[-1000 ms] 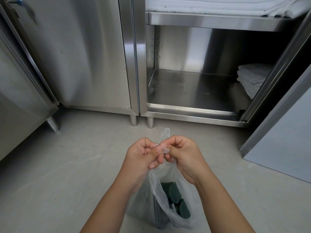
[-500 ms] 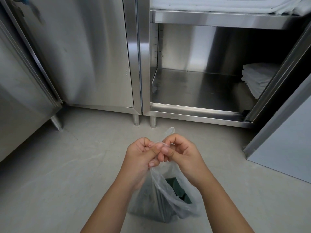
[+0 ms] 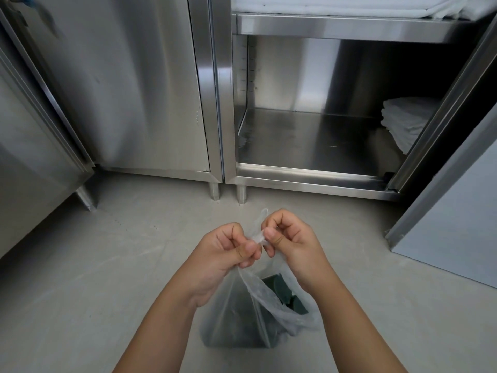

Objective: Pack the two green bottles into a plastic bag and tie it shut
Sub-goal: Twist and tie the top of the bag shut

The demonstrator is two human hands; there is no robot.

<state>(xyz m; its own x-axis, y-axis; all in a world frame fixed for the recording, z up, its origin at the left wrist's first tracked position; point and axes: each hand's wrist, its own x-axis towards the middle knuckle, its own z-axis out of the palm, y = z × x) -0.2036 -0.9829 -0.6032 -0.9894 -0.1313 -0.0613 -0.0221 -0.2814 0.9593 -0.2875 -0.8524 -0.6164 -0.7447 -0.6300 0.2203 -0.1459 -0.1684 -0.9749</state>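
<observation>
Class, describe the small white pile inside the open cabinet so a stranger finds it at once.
Start at the open steel cabinet. At the far right of its bottom shelf, partly behind the door, lies a stack of folded white cloths. Unlike the wide white linen on the shelf above, it is small and compact.

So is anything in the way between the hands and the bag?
Nothing visible. The left hand and the right hand both pinch the plastic bag directly at its twisted top, with the green bottles inside it.
</observation>
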